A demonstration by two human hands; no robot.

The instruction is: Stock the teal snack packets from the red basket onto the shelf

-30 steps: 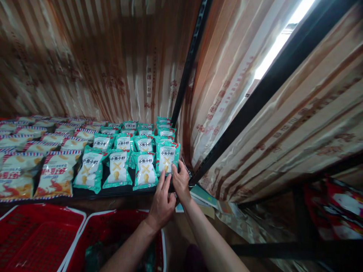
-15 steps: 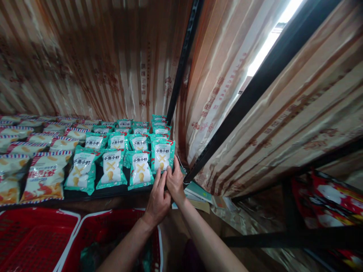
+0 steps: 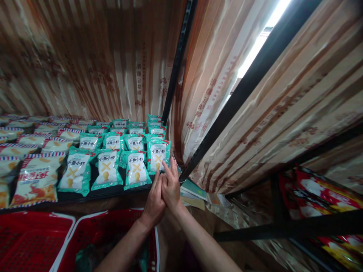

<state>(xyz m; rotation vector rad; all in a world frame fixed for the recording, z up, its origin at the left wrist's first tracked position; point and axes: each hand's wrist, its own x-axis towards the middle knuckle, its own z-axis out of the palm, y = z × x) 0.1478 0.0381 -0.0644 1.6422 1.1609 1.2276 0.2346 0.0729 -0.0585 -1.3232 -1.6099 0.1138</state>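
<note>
At the right end of the black shelf stands a teal-and-white snack bag, the front one of its row. Just in front of its lower edge, my left hand has its fingers stretched out. My right hand lies against the left one, fingers extended toward the bag's lower right corner. Neither hand holds anything that I can see; whether the fingertips touch the bag cannot be made out. Similar teal bags stand in rows to the left.
Striped-edge prawn snack bags fill the shelf's left part. Two red baskets sit below, the right one with teal packets inside. A black post rises right of my hands. Red packets lie at far right.
My hands have drawn slightly back from the front teal bag and come closer together, fingers straighter. The bag stays standing on the shelf. The view has shifted a little to the right.
</note>
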